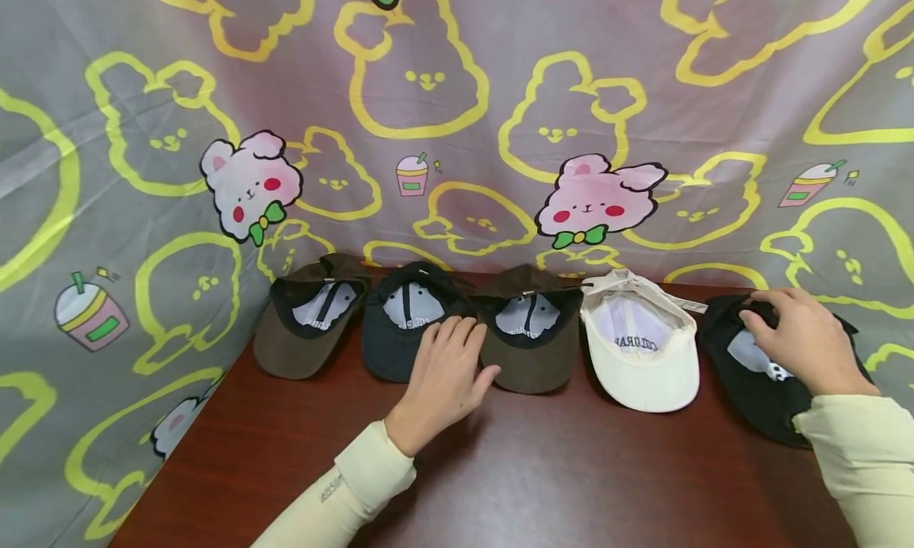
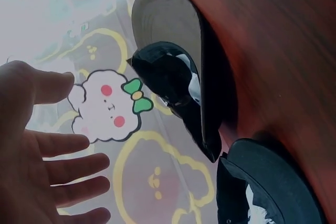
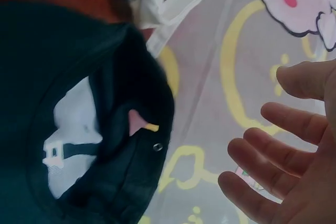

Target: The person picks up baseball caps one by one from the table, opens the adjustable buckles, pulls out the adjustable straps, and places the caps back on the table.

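Observation:
Several upturned baseball caps stand in a row on the table. My left hand [image 1: 444,373], its fingers spread and holding nothing, is over the dark navy cap [image 1: 385,350] and the middle brown cap [image 1: 528,369]. In the left wrist view its fingers [image 2: 79,169] are apart from the brown cap [image 2: 168,19]. At the right end, my right hand [image 1: 807,342] hovers above the black cap [image 1: 743,397], partly covering it. The right wrist view shows loosely bent fingers [image 3: 273,166], apart from the black cap [image 3: 105,40] and with nothing between them.
Left of the navy cap sits another brown cap [image 1: 296,354]; a cream cap [image 1: 646,381] stands between the middle brown and black ones. Behind the row hangs a grey curtain [image 1: 457,159] with cartoon prints. The reddish-brown table [image 1: 571,477] stretches in front of the caps.

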### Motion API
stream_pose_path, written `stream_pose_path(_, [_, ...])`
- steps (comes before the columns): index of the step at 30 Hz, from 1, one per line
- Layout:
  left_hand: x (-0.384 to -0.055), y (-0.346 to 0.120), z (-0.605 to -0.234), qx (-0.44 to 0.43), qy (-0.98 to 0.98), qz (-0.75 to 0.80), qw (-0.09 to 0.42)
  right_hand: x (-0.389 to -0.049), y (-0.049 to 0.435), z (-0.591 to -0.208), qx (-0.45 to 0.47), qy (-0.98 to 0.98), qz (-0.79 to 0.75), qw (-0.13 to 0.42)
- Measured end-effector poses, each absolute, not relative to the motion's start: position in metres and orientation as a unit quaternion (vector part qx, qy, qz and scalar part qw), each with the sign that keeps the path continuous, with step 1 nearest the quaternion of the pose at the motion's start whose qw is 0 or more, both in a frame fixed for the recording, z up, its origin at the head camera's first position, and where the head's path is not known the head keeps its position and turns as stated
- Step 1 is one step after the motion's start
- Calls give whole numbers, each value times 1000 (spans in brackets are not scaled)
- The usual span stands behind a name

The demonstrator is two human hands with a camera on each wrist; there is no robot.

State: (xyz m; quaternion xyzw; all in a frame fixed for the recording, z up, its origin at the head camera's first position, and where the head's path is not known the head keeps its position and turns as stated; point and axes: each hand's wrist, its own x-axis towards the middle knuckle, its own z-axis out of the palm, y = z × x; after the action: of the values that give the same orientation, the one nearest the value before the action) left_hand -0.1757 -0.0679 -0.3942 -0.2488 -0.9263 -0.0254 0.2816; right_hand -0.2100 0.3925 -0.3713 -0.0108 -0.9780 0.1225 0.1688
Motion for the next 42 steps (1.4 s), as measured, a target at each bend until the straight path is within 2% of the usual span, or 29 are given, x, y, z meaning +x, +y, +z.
stream_pose_path(14, [-168, -69, -392, -253, -934, -36, 249, -230, 429, -380, -83, -984, 99, 123])
stream_pose_path(22, [-167, -72, -397, -256, -934, -32, 246, -246, 451, -387, -120, -981, 75, 133])
stream_pose_path(28, [-166, -73, -401, -276, -924, -41, 262, -247, 467, -400, -145, -979, 35, 140])
stream_pose_path(34, [-167, -76, -406, -290, -913, -53, 282, -246, 478, -412, -195, -973, 22, 119])
stream_pose_path(42, [-169, -77, -405, -288, -913, -51, 283, -255, 485, -418, -185, -978, 25, 93])
